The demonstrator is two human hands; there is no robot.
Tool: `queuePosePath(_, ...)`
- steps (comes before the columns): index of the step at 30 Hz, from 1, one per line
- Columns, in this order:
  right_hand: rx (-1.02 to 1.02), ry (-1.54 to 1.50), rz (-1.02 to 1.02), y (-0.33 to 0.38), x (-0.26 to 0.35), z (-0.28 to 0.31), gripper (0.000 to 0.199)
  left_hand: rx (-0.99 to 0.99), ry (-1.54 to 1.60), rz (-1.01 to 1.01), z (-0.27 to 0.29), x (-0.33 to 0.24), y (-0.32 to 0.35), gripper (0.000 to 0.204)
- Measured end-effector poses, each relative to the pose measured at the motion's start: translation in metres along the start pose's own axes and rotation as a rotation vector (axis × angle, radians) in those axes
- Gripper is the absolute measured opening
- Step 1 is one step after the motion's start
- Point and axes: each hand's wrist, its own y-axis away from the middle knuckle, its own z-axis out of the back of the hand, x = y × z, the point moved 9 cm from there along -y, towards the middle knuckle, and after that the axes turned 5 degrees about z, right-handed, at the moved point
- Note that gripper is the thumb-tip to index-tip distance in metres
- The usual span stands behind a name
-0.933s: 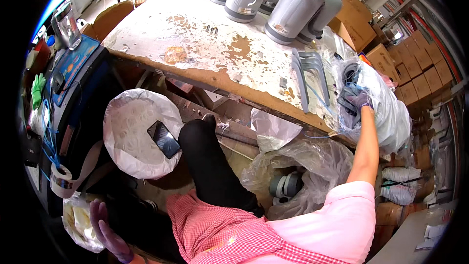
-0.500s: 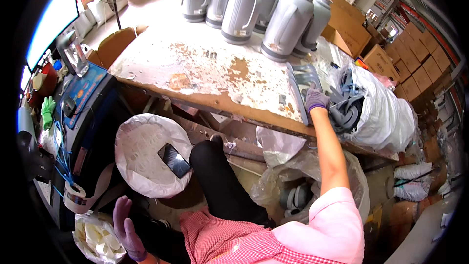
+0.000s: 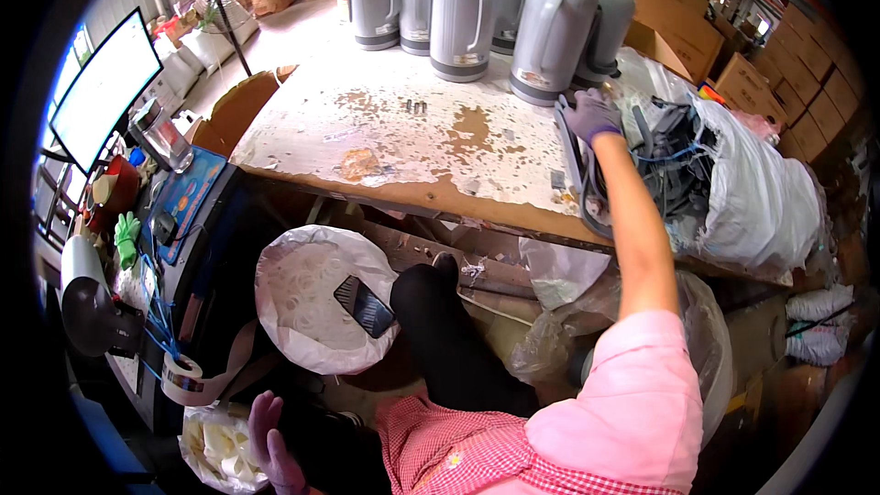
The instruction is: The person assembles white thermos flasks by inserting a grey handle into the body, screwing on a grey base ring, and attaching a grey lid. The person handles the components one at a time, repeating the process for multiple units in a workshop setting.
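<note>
Five grey jugs (image 3: 467, 9) standing on the worktable (image 3: 385, 142), one white sack of grey parts (image 3: 733, 192) lying beside them, one phone (image 3: 365, 305) resting on one white bag (image 3: 302, 293), two tape rolls (image 3: 183, 378) sitting left, two gloved hands (image 3: 591, 115) showing.

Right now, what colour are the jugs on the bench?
Grey jugs, clearest in the head view.

**Person's arms and hands: present pose**

Right arm: extended forward and up, elbow nearly straight, forearm bare, pink sleeve at the shoulder. Right hand (image 3: 592, 115): gloved in purple-grey, fingers curled downward, over the counter's far right edge. Left hand (image 3: 268, 445): gloved in purple, held low at the person's left side, fingers (image 3: 258, 413) straight and spread, gripping nothing.
</note>
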Motion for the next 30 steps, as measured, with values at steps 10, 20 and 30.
queuePosePath(10, -0.615, -0.53, 0.261, 0.249, -0.078, 0.04, 0.063, -0.736, 0.158, 0.246, 0.144, 0.086, 0.117, 0.055)
queuePosePath(20, -0.662, 0.124, 0.184, 0.195, -0.058, -0.014, 0.068, -0.848, 0.276, 0.26, 0.181, 0.145, 0.17, 0.056)
queuePosePath(30, -0.361, -0.567, 0.613, 0.235, 0.083, -0.011, 0.05, -1.927, 0.92, 0.999, 0.079, 0.339, 0.602, 0.056)
